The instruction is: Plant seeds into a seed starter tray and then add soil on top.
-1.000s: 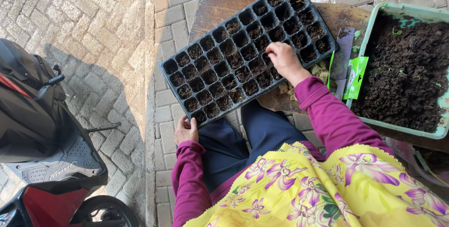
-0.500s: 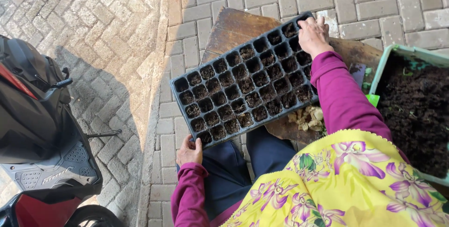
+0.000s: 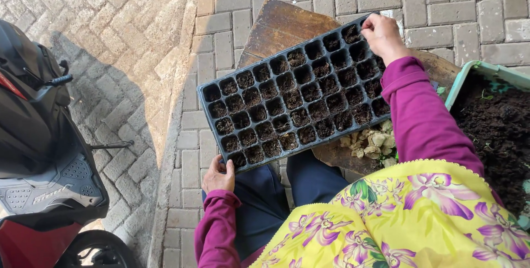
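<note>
Head view: the left hand (image 3: 218, 176) grips the near corner of a black seed tray (image 3: 295, 97), fingers closed on its rim. The right hand (image 3: 381, 33) pinches over a cell at the far corner. The tray lies tilted across a wooden board (image 3: 281, 25), beside a green tub of soil (image 3: 488, 72). A scooter (image 3: 38, 135) stands at left.
</note>
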